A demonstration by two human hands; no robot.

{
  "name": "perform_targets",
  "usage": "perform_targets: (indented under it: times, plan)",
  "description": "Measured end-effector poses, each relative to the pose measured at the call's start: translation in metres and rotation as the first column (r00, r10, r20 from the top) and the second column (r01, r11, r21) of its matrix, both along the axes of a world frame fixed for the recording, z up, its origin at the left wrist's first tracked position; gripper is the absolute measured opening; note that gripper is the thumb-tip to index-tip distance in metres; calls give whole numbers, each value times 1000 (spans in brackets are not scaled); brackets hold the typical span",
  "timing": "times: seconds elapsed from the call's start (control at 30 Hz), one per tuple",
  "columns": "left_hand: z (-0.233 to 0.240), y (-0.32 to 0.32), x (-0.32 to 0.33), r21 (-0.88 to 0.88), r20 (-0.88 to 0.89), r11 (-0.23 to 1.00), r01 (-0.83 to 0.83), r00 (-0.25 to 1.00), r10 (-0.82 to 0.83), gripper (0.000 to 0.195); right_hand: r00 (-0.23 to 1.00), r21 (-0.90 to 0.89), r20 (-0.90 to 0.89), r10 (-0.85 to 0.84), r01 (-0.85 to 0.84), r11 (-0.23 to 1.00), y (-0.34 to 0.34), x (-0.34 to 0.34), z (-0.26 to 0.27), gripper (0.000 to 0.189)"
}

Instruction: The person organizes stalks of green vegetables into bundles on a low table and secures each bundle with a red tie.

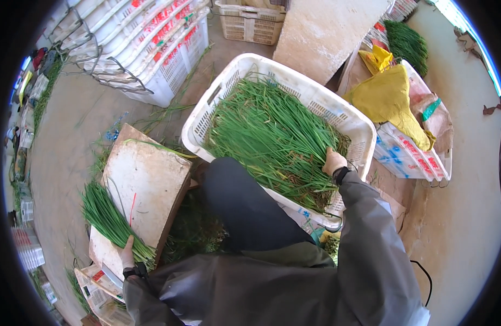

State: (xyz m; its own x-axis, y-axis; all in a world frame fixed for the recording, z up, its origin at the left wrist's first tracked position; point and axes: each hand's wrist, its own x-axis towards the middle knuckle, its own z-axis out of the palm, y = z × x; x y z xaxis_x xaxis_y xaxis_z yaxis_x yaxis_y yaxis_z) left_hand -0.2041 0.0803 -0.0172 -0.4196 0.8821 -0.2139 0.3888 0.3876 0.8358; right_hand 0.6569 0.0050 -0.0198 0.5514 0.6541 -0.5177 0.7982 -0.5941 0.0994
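My left hand (128, 253) holds a bundle of long green stalks (111, 218), like Chinese chives, near its pale cut ends. The bundle lies across a worn whitish board (142, 171) at my left. A red strip (132, 210) lies on the board beside it. My right hand (334, 161) is at the right side of a white plastic crate (358, 122), its fingers closed around stalks of the loose greens (266, 130) that fill the crate. The fingertips of this hand are partly hidden among the stalks.
Nested white crates (169, 81) with wire handles stand at the upper left. A beige crate (252, 26) and a slanted board (323, 36) are at the top. Yellow cloth (383, 100) drapes over crates at the right, near more greens (405, 45). My knee (242, 203) is against the crate.
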Motion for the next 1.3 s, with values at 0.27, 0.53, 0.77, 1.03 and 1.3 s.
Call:
perform_targets:
  times: [0.27,0.53,0.77,1.03,1.3]
  plan:
    - [8,1,6,-6,-65,1000,-8,998,8,107,994,119,-4,108,-107,987,3,10,30,44]
    - [-9,-1,-7,95,-75,995,5,997,2,107,993,507,-41,110,-74,858,24,11,100,34]
    - [1,-4,-2,50,-135,999,2,991,5,112,994,424,35,103,-108,899,5,26,59,41]
    - [25,-46,-8,161,88,928,-336,941,325,96,998,374,-31,56,-41,927,-1,25,-55,29]
    - [59,-51,66,363,108,833,-418,907,408,74,975,455,117,190,-223,862,-27,86,-45,27]
